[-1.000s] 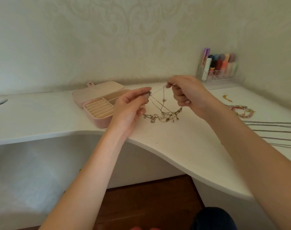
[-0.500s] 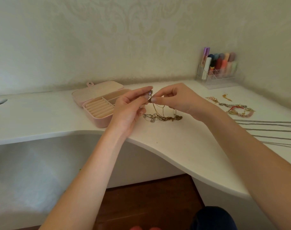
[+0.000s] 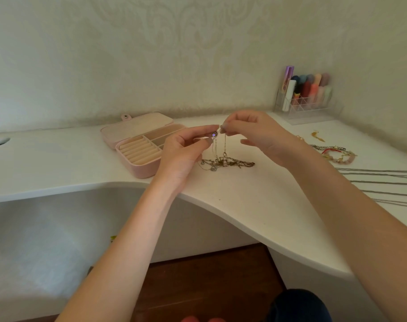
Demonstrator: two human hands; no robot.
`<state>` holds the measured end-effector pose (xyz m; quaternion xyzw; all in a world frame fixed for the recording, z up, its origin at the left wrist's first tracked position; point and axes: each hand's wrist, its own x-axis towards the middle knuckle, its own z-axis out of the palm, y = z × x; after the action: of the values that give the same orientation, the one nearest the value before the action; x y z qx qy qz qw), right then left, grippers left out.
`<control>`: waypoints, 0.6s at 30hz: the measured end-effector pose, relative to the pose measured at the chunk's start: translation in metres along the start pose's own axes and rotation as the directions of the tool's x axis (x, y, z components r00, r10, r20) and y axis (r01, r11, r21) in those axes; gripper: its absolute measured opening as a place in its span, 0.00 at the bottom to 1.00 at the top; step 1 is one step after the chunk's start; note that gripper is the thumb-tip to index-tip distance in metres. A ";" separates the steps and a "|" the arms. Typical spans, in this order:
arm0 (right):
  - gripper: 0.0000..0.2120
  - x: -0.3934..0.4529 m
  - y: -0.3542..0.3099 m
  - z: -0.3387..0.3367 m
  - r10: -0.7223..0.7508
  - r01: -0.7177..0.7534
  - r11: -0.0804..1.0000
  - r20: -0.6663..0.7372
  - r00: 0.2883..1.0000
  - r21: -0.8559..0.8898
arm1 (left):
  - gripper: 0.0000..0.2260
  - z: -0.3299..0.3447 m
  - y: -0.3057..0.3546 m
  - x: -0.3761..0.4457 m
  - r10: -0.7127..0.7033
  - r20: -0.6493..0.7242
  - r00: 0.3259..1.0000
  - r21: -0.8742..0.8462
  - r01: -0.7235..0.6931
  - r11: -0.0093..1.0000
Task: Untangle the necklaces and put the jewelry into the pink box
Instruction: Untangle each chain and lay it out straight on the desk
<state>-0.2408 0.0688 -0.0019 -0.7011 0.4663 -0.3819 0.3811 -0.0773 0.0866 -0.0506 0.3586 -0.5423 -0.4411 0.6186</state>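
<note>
both hands raised over the white surface [image 3: 256, 205], fingertips nearly meeting. left hand [image 3: 184, 152] pinches a small round purple-stone charm [image 3: 213, 135] between thumb and forefinger. right hand [image 3: 256, 133] pinches a thin chain right beside it, other fingers loosely curled. fine strands hang from the pinch down to the tangled necklaces [image 3: 225, 162], a gold-brown heap lying on the surface under the hands. pink box [image 3: 142, 145] sits open just left of the left hand, lid flat behind, ring rolls and compartments showing. more jewelry [image 3: 335, 152] to the right: red and pink bracelets, a silver chain. clear organizer [image 3: 307, 105] with coloured tubes far right by the wall. grey cords [image 3: 383, 180] at right edge.
</note>
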 end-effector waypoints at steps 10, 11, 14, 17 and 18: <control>0.07 0.001 -0.005 0.003 0.080 -0.088 0.976 0.045 0.996 0.200 | 0.10 0.001 0.002 -0.001 0.021 -0.017 1.000 0.023 -0.021 1.000; 0.07 0.001 -0.005 0.003 0.079 -0.085 0.979 0.036 0.996 0.187 | 0.10 0.001 0.002 -0.001 0.023 -0.014 1.000 0.025 -0.022 0.999; 0.06 0.002 -0.004 0.004 0.060 -0.061 0.984 0.015 0.998 0.169 | 0.08 0.002 0.003 -0.001 0.032 -0.014 0.999 0.041 -0.031 0.999; 0.03 0.003 -0.001 0.003 0.012 -0.011 0.988 -0.006 1.000 0.151 | 0.09 0.004 0.004 -0.003 0.051 -0.036 0.998 0.064 -0.048 0.997; 0.03 0.003 0.000 0.002 -0.007 0.008 0.990 -0.013 1.000 0.140 | 0.09 0.004 0.003 -0.003 0.058 -0.043 0.997 0.072 -0.055 0.996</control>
<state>-0.2379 0.0667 -0.0021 -0.6719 0.4379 -0.4194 0.4253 -0.0810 0.0907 -0.0481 0.3745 -0.5535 -0.3958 0.6299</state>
